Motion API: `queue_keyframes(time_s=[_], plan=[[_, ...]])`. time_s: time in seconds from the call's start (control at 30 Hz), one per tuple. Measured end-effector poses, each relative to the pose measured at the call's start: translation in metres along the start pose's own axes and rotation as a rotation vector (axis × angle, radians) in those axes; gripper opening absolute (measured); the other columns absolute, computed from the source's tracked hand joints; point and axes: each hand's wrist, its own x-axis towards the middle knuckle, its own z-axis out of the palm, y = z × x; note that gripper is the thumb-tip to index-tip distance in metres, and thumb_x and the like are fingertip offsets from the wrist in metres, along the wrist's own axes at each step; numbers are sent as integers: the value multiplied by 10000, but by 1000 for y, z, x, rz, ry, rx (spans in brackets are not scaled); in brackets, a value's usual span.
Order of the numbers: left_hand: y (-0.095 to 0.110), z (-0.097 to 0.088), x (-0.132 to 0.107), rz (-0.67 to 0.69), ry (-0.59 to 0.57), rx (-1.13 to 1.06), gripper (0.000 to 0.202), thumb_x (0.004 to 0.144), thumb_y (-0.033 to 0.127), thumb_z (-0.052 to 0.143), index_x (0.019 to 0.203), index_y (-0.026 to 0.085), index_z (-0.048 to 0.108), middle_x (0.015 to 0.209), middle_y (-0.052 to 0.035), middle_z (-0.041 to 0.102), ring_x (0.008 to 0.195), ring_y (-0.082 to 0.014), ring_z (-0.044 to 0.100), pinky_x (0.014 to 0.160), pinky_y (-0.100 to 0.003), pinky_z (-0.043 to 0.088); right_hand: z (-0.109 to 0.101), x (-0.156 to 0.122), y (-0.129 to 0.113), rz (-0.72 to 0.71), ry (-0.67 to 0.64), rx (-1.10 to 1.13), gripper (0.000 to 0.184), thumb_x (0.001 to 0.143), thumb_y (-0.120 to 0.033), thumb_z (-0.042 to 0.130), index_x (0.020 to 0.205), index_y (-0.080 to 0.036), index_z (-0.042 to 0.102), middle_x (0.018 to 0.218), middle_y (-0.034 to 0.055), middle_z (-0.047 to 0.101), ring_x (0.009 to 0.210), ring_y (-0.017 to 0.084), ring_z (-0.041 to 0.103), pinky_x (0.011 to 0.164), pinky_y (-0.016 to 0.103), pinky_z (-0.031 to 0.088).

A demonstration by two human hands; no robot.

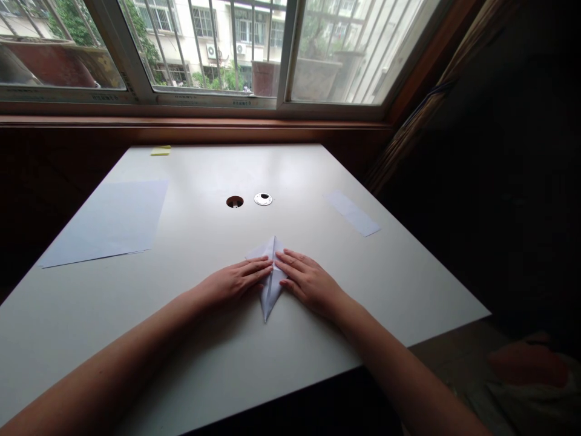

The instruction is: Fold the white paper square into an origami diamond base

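A folded white paper piece (271, 289), kite-shaped with points toward and away from me, lies on the white table (204, 339) in the middle. My left hand (236, 282) lies flat on its left side, fingers stretched toward the centre crease. My right hand (308, 283) lies flat on its right side, fingers likewise stretched out. The fingertips of both hands almost meet over the crease. Neither hand grips anything.
A stack of white sheets (111, 221) lies at the left. A narrow paper strip (352, 213) lies at the right. A cable hole (235, 201) and its round cap (263, 199) sit mid-table. A yellow sticky pad (160, 151) is at the far edge, below the window.
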Motion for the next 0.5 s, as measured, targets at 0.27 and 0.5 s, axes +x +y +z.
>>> queue_keyframes(time_s=[0.27,0.5], plan=[[4,-4,2,38,-73,41,530,1017,300,446,1527,234,317,1540,-90,401,1448,-243,348,1198,-430,342,-2,-4,-4,30,-72,-57,551,1014,-374,431,1526,-201,323,1572,87,347,1480,273,269,1190,529,305],[1,-7,4,-45,-11,128,493,1013,325,456,1492,223,390,1503,-89,459,1423,-264,391,1169,-458,377,-10,-7,11,44,137,118,427,979,-195,471,1404,-209,515,1395,95,573,1326,239,484,1113,475,447]])
